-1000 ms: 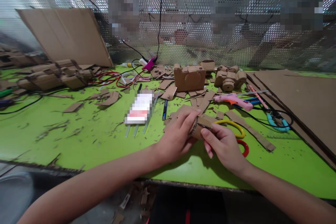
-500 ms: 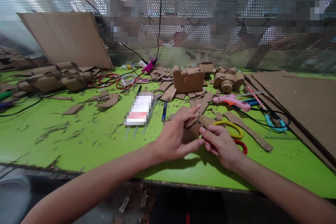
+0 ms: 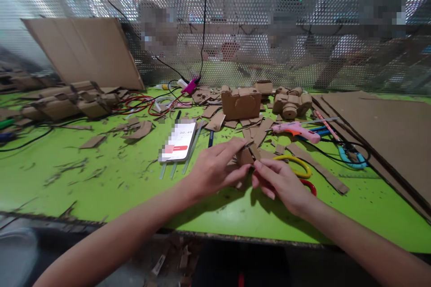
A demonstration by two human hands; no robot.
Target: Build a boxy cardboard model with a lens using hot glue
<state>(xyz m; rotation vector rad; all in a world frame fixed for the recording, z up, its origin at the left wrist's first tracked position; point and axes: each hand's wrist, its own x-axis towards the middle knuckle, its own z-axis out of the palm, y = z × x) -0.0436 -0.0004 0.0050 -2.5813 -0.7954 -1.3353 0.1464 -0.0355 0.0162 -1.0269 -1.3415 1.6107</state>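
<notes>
A small cardboard piece (image 3: 245,156) is held between my two hands above the green table. My left hand (image 3: 215,168) grips it from the left, thumb below and fingers on top. At its right edge, the thumb and fingertips of my right hand (image 3: 278,184) pinch the cardboard. Just behind my right hand lie scissors with one yellow handle (image 3: 299,166) and one red handle (image 3: 310,187), their blades hidden. Beyond the hands, a cardboard camera model (image 3: 241,104) stands upright, with a second cardboard camera model (image 3: 291,103) to its right.
A pink glue gun (image 3: 296,131) and blue-handled pliers (image 3: 353,158) lie at the right, before stacked cardboard sheets (image 3: 387,130). A phone (image 3: 178,141) rests beside clear glue sticks (image 3: 190,157). Several cardboard models (image 3: 67,101) and cables sit at the left; a perforated metal screen (image 3: 235,31) stands behind.
My left hand has shifted slightly left and its fingers have closed down on the cardboard piece, which has turned to show a flat face. My right hand keeps its pinch nearly in place.
</notes>
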